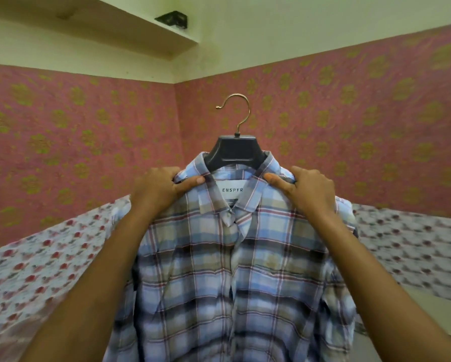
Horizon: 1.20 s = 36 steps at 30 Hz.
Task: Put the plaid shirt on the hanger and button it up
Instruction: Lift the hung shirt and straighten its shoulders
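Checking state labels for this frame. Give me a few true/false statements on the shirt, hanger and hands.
1. The plaid shirt sits on the hanger. True.
2. The hook is caught on a rail. False: it is caught on nothing.
3. The left hand and right hand each grip a shoulder of the shirt. True.
4. The hanger is white. False: it is dark grey.
5. The label inside the collar reads LEVIS. False: it reads ENSPYR.
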Motion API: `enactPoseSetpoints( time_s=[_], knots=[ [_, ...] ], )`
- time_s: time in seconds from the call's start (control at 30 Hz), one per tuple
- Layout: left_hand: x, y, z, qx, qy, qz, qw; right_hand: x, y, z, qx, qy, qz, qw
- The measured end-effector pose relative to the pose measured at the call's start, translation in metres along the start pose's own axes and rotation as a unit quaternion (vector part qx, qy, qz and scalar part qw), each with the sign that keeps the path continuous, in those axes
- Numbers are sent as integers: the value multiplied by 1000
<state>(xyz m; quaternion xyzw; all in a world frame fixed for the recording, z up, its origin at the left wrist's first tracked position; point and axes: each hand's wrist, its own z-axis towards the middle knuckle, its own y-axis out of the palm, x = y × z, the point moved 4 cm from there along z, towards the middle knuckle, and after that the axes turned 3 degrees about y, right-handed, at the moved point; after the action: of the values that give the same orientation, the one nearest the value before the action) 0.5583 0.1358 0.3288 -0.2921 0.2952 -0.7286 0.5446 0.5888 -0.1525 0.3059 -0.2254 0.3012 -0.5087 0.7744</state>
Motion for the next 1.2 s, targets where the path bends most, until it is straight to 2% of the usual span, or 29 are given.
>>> enactPoseSetpoints(
  time_s=[0.13, 0.6, 0.9, 1.2],
  knots=[
    [78, 26, 18, 3, 32, -25, 999, 73, -45, -14, 19, 30, -14, 999],
    [431, 93, 72, 34, 125, -83, 988, 362, -250, -63, 60, 146, -141, 977],
    [652, 190, 153, -5, 235, -148, 961, 548, -331, -89, 103, 251, -233, 934],
    [824, 284, 245, -41, 303, -192, 933, 710, -368, -55, 104, 348, -312, 878]
  ],
)
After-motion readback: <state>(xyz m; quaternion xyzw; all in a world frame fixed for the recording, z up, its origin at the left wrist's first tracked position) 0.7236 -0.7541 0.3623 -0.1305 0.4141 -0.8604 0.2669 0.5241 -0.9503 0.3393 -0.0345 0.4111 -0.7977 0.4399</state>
